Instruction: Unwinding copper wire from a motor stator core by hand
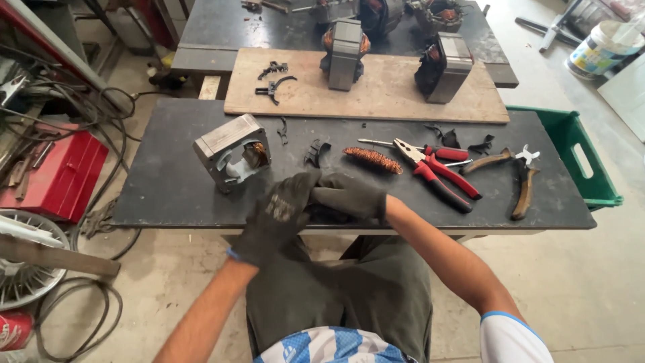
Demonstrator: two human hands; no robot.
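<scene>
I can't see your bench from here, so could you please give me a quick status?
Left hand and right hand gloved, pressed together at the table edge. Motor stator untouched. Red pliers lie alongside.
</scene>
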